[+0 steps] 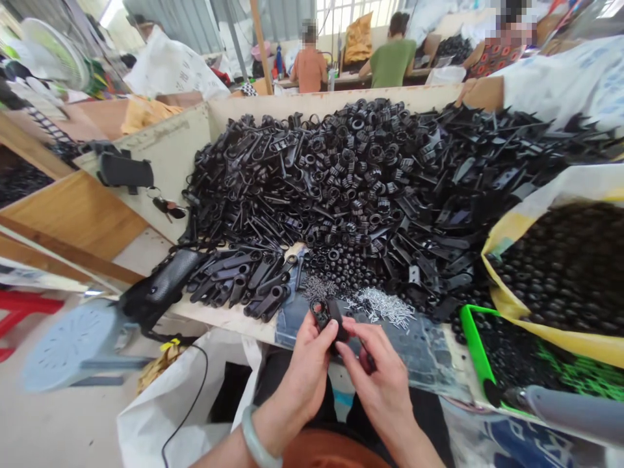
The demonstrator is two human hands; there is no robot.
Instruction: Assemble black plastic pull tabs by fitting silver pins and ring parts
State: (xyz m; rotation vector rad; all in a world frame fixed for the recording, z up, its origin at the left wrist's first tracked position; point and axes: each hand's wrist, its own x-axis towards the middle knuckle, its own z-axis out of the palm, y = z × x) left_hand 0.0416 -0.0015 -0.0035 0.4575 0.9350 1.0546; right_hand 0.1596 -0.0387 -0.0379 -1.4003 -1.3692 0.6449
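In front of my lap, my left hand (308, 357) grips a black plastic part (334, 316) with a round ring at one end, its thumb pressed along the side. My right hand (383, 370) pinches the same part from the right with thumb and forefinger. A small dark piece, too hidden to name, shows inside its curled fingers. Just beyond lie a heap of silvery screws (385, 307), a patch of tiny dark metal bits (318, 287) and small black balls (347, 268). Similar black parts with round ends (266, 289) lie in rows to the left.
A big heap of black plastic rings and levers (341, 169) fills the walled bench (336, 99). At right are a sack of black balls (575, 260) and a green tray (475, 344). A blue stool (73, 344) stands left. Several people sit in the background.
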